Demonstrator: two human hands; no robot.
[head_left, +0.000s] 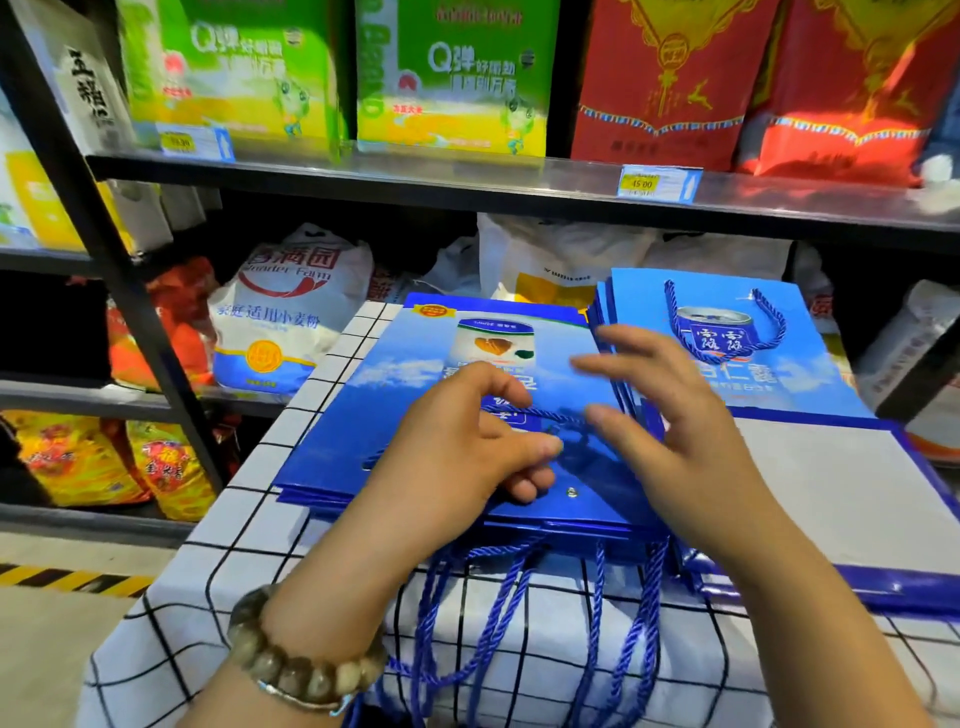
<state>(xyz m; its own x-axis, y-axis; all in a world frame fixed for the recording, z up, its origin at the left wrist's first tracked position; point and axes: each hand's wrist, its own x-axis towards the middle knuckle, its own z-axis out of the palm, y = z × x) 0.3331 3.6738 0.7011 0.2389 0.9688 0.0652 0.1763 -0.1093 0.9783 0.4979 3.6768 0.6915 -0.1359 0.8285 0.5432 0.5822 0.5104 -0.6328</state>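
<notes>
Black metal shelves (519, 182) fill the far side. Green boxes (452, 78) and red packs (670, 78) stand on the upper level, and a white flour sack (291, 322) sits lower down at far left. In front, a white cloth (249, 519) with a black grid drapes down towards the viewer. A flat pile of blue bags (389, 405) lies on it at centre, open ends nearest the viewer. A second stack (779, 374) of the same blue lies just beside it, far right.

The left hand (457, 452) rests on the top centre bag. Its fingers are curled, and thumb and forefinger pinch a blue cord (556, 414) that runs across the bag. The right hand (680, 431) hovers just right of it, fingers spread and loose, holding nothing, thumb tip close to the cord.

More hanging cords (498, 613) trail over the near edge. A beaded bracelet (301, 660) circles the left wrist. A yellow price tag (657, 182) sits on the shelf edge.
</notes>
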